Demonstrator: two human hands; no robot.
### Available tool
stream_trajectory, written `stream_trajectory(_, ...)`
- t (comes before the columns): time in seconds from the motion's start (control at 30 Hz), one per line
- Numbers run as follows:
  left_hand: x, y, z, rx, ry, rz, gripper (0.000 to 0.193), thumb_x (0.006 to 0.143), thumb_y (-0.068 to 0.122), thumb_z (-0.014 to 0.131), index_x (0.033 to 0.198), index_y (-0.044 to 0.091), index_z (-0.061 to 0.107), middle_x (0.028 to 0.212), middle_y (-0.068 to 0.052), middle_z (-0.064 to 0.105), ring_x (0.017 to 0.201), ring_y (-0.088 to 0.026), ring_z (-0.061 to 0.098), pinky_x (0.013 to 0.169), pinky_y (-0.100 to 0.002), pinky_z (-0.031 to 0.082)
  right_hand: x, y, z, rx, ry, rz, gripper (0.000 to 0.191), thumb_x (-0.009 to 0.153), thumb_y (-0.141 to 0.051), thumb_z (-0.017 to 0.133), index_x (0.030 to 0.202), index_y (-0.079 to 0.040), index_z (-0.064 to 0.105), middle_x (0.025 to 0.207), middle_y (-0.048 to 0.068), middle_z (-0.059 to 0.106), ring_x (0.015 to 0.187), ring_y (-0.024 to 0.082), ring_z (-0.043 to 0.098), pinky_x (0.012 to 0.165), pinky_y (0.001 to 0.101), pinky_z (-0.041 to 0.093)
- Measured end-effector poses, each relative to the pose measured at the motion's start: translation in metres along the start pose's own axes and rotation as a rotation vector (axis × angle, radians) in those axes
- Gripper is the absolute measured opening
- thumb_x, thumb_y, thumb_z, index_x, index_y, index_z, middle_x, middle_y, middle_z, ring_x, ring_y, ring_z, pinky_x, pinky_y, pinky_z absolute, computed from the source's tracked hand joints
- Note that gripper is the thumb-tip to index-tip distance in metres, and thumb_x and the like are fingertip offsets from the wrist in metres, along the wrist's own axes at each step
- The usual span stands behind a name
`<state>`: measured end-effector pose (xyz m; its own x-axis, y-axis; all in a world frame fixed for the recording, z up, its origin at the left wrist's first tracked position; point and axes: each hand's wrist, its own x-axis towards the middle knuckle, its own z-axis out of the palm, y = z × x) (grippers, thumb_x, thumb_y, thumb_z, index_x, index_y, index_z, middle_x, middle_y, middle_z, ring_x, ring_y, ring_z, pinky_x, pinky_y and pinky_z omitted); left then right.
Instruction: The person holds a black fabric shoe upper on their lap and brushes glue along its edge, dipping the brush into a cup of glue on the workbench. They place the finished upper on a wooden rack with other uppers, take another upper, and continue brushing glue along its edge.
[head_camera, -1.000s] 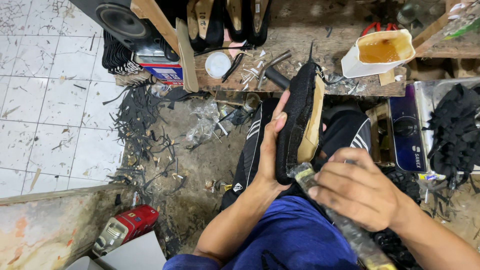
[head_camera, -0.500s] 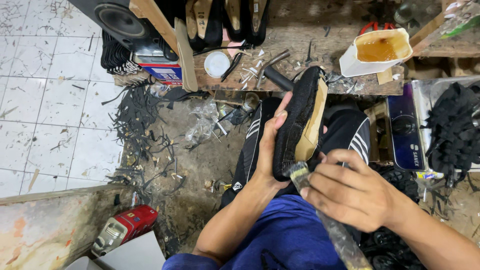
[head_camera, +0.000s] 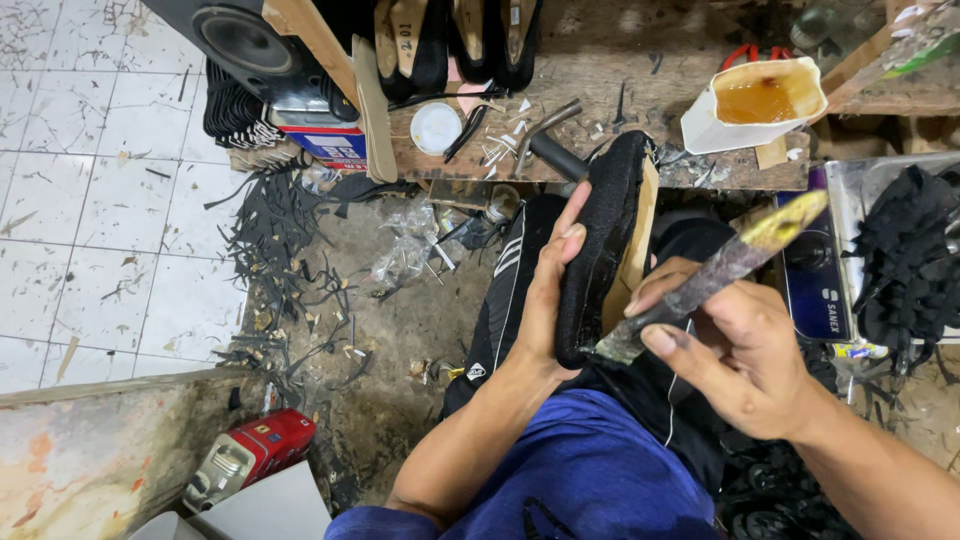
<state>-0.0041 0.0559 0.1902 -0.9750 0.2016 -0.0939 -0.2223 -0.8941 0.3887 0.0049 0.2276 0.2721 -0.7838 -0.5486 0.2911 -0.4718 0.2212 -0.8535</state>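
Black shoe upper (head_camera: 600, 240) sits on edge over the lap, left hand (head_camera: 545, 290) wrapped around its side, right hand (head_camera: 740, 350) pinching a glue-crusted brush (head_camera: 715, 275) at the sole edge. Looks like mid-gluing; next probably needs a dip in the glue cup (head_camera: 755, 100).

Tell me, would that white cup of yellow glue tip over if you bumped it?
Probably, yes. The white cup looks like thin, bent paper, so likely light and floppy. It sits tilted near the workbench edge, and its open top would let the amber liquid spill.
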Motion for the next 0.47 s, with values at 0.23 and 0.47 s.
stream_trajectory(0.23,0.0023,0.0014,-0.0004,0.032,0.007,0.030,0.081,0.101,0.034,0.058,0.172,0.013,0.024,0.149,-0.016,0.053,0.119,-0.027,0.063,0.104,-0.039,0.053,0.0025,0.0038,0.0037,-0.003,0.054,0.109,0.017,0.094,-0.009,0.068,0.108,0.001,0.069,0.093,0.007,0.070,0.074,0.013,0.061,0.067,0.0252,0.047)
stream_trajectory(0.47,0.0034,0.0016,-0.0051,0.043,0.012,0.032,0.082,0.099,0.034,0.059,0.171,0.014,0.024,0.151,-0.015,0.051,0.127,-0.026,0.058,0.111,-0.039,0.049,0.0057,0.0040,0.0042,-0.053,0.076,0.071,0.017,0.092,-0.009,0.068,0.107,-0.001,0.068,0.094,0.004,0.069,0.075,0.010,0.062,0.066,0.0229,0.047)
